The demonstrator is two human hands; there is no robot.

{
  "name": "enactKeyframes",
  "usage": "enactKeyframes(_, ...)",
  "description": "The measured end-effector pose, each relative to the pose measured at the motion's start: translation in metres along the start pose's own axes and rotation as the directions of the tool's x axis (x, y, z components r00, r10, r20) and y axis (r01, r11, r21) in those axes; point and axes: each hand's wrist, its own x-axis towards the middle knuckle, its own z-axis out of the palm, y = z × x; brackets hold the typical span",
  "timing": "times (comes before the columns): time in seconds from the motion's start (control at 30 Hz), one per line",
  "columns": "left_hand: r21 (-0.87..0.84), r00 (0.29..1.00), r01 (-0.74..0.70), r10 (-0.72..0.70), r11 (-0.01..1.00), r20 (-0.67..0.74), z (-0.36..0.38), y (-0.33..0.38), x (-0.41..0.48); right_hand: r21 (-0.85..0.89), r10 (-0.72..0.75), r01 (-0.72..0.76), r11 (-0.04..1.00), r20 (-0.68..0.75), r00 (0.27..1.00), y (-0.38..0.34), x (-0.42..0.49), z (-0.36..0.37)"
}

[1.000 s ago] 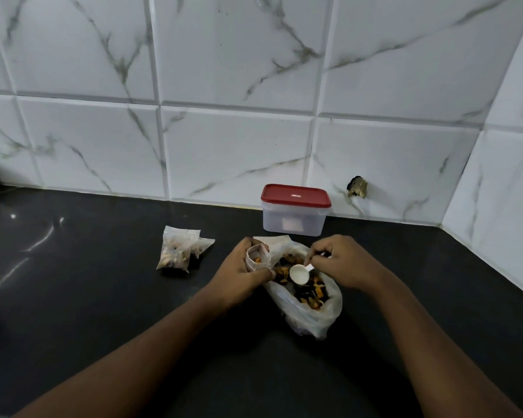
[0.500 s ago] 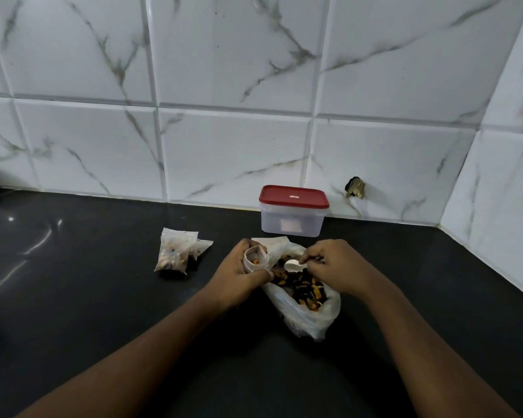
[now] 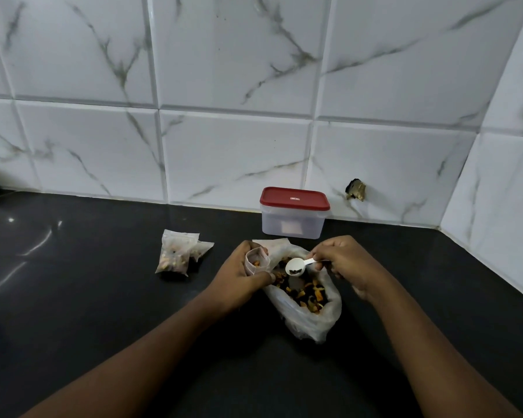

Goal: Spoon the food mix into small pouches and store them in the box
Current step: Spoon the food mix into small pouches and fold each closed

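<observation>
My left hand (image 3: 239, 278) grips a small clear pouch (image 3: 255, 262), held open and upright, with a few orange bits inside. My right hand (image 3: 346, 262) pinches the handle of a white plastic spoon (image 3: 296, 267); its bowl holds a few dark pieces and hovers just right of the pouch. Below the spoon lies a large open plastic bag (image 3: 307, 300) of mixed dark and orange food. A clear box with a red lid (image 3: 294, 212), shut, stands behind by the wall. Two filled pouches (image 3: 178, 251) lie to the left.
The black countertop (image 3: 88, 297) runs left and toward me. White marble tiles (image 3: 224, 146) form the back wall, and a side wall closes the right corner. A broken hole in the tile (image 3: 356, 190) sits right of the box.
The spoon dipped into the big bag and has come up with a few dark pieces, now level near the pouch. My left hand has kept the pouch in place.
</observation>
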Motion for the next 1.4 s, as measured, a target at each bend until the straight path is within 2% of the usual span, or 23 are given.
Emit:
enactKeyframes(0.17, -0.012, 1.0, 0.004, -0.004, 1.0, -0.001, -0.001, -0.001, 0.001, 0.284, -0.136, 0.117, 0.952, 0.048, 0.99, -0.012, -0.006, 0.008)
enactKeyframes(0.2, -0.02, 1.0, 0.009, -0.009, 1.0, 0.004, 0.0, 0.0, 0.001, 0.273, -0.179, 0.156, 0.949, 0.062, 0.982, -0.015, -0.009, 0.011)
enactKeyframes(0.3, -0.031, 1.0, -0.01, 0.01, 0.999, 0.001, 0.0, 0.0, 0.002, -0.012, -0.272, 0.278, 0.96, 0.181, 0.945, -0.02, -0.016, 0.02)
enactKeyframes(0.37, -0.04, 1.0, -0.02, 0.02, 0.999, -0.01, 0.001, 0.001, 0.001, -0.119, -0.303, 0.341, 0.933, 0.258, 0.918, -0.021, -0.017, 0.025)
enactKeyframes(0.47, -0.046, 1.0, -0.02, 0.019, 0.999, -0.016, 0.001, 0.0, 0.002, -0.103, -0.327, 0.357, 0.929, 0.225, 0.918, -0.023, -0.018, 0.024)
enactKeyframes(0.63, -0.057, 1.0, 0.007, -0.008, 0.998, -0.017, 0.0, -0.002, 0.002, -0.059, -0.36, 0.363, 0.93, 0.053, 0.931, -0.022, -0.014, 0.011)
enactKeyframes(0.73, -0.06, 1.0, 0.009, -0.01, 0.998, -0.016, -0.001, -0.002, 0.002, -0.231, -0.336, 0.324, 0.917, -0.014, 0.942, -0.018, -0.009, -0.003)
enactKeyframes(0.8, -0.057, 1.0, 0.014, -0.015, 0.998, -0.016, 0.0, -0.001, 0.001, -0.399, -0.277, 0.261, 0.879, 0.02, 0.961, -0.014, -0.006, -0.006)
enactKeyframes(0.9, -0.049, 1.0, 0.003, -0.004, 0.999, -0.013, 0.0, 0.0, 0.001, -0.52, -0.22, 0.225, 0.824, 0.074, 0.973, -0.005, -0.002, 0.0)
enactKeyframes(1.03, -0.052, 1.0, -0.002, 0.002, 0.999, -0.001, 0.0, -0.001, 0.001, -0.559, -0.221, 0.256, 0.789, 0.131, 0.966, 0.001, 0.001, 0.011)
enactKeyframes(1.27, -0.054, 1.0, -0.011, 0.011, 0.998, 0.0, 0.0, -0.002, 0.002, -0.515, -0.205, 0.237, 0.824, 0.119, 0.972, -0.004, -0.001, 0.005)
enactKeyframes(1.4, -0.038, 1.0, -0.012, 0.013, 0.999, 0.006, 0.0, 0.0, 0.001, -0.466, -0.127, 0.175, 0.867, 0.132, 0.983, -0.007, -0.002, 0.005)
